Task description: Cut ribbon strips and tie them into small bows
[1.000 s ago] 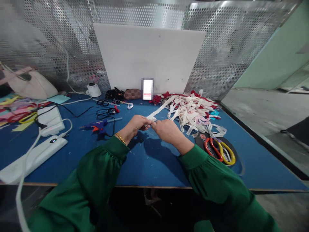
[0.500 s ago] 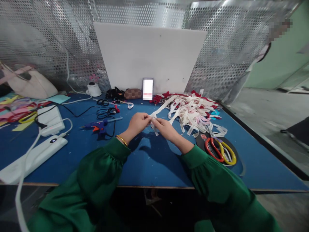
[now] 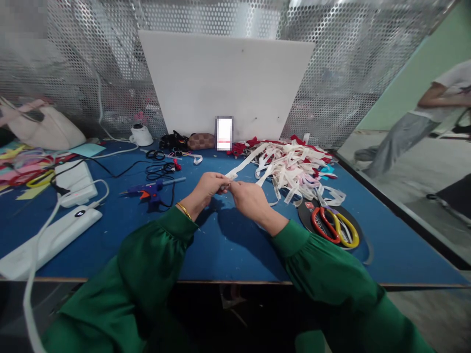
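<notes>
My left hand [image 3: 209, 185] and my right hand [image 3: 247, 195] meet above the blue table [image 3: 228, 245], fingers pinched together on a white ribbon strip [image 3: 243, 166]. The strip runs from my fingertips up and to the right toward a heap of white and red ribbon pieces [image 3: 294, 169]. A gold bangle sits on my left wrist, and both arms wear green sleeves.
Red and yellow scissors [image 3: 335, 228] lie on a black mat at the right. A blue glue gun [image 3: 151, 190], black hair ties [image 3: 160, 170] and white power banks with cables [image 3: 55, 235] lie left. A white board [image 3: 228, 83] leans on the perforated metal screen. A person walks at far right.
My hands stay pinched on the ribbon, drawn slightly closer; the loose end that hung below my fingers half a second ago is tucked in. A person has walked into view at the right.
</notes>
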`<state>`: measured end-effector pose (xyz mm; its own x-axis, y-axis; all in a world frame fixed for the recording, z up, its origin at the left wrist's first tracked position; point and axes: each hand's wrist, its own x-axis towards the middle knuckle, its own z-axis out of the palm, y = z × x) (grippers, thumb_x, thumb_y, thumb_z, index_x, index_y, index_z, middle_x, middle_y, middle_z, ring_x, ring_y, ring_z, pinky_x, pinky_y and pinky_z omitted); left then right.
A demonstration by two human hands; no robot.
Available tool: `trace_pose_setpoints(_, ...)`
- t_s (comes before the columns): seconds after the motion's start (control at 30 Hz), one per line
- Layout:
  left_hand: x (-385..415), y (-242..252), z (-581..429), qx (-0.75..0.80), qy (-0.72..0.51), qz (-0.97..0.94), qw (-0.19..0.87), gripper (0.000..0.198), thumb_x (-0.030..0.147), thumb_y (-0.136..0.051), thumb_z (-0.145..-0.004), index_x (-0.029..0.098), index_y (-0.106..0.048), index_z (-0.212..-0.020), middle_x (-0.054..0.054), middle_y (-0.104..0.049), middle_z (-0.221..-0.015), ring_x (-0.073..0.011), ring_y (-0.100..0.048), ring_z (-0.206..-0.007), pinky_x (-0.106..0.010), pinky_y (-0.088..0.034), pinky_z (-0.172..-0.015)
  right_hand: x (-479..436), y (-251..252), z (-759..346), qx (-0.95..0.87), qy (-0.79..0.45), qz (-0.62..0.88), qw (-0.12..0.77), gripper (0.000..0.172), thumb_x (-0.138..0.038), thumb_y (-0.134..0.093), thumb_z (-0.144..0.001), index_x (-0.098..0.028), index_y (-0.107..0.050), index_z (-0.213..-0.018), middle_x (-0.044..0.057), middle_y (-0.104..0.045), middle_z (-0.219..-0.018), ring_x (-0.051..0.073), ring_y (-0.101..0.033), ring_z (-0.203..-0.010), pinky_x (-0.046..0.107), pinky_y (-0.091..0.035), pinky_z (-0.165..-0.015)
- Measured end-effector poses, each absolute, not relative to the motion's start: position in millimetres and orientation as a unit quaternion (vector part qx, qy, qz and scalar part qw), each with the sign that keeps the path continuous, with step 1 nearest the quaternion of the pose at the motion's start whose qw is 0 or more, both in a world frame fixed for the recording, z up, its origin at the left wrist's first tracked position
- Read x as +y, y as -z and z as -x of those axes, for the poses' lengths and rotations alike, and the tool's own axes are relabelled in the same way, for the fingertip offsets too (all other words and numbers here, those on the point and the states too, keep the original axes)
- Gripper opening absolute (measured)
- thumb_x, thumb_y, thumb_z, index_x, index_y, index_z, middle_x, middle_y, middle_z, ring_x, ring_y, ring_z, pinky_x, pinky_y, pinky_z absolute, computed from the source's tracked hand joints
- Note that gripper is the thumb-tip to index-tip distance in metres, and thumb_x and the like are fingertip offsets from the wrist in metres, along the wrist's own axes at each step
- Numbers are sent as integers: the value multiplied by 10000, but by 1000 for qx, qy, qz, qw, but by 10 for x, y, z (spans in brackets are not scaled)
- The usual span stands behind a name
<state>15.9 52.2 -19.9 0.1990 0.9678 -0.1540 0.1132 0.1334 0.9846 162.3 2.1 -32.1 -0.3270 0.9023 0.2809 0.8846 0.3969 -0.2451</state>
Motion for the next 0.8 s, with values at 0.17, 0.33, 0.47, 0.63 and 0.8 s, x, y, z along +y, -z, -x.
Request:
trace_pose_setpoints(0.17,523,260,-204,520,-390,-552,523,184,105,-666,-693,127,-621,-516,22,-519,-429,-67,-454,-408,-205,-376,-465,-50,298,-1585,-856,97,503,68,268,-115,-392,-927,-123,-604,-1092,130,-692,-940,241,-653,-823,325,-367,-662)
trace_pose_setpoints(0.33,522,301,-214,526,-372,-536,545,217,59,-641,-676,130,-588,-478,27,-491,-402,-57,-409,-373,-201,-306,-424,-36,290,-1595,-879,128,458,35,250,-91,-389,-927,-101,-598,-1063,145,-677,-966,258,-655,-867,350,-379,-700)
trace_pose_setpoints(0.47,525,313,-201,519,-359,-516,579,189,105,-688,-677,122,-599,-512,21,-512,-440,-55,-421,-388,-202,-307,-429,-33,289,-1614,-878,127,461,35,250,-108,-388,-939,-106,-604,-1067,139,-680,-953,250,-652,-863,343,-365,-697)
trace_pose_setpoints(0.63,506,260,-197,494,-350,-504,616,199,234,-764,-700,120,-630,-607,22,-527,-499,-59,-454,-433,-197,-315,-446,-39,296,-1631,-831,94,540,91,276,-175,-362,-975,-156,-613,-1086,93,-702,-956,210,-651,-816,316,-313,-629)
trace_pose_setpoints(0.8,467,189,-193,465,-353,-490,647,320,395,-798,-708,126,-634,-654,13,-558,-579,-60,-483,-468,-199,-317,-455,-42,296,-1641,-792,69,592,128,302,-249,-333,-1010,-185,-625,-1053,72,-718,-963,182,-655,-808,310,-275,-602)
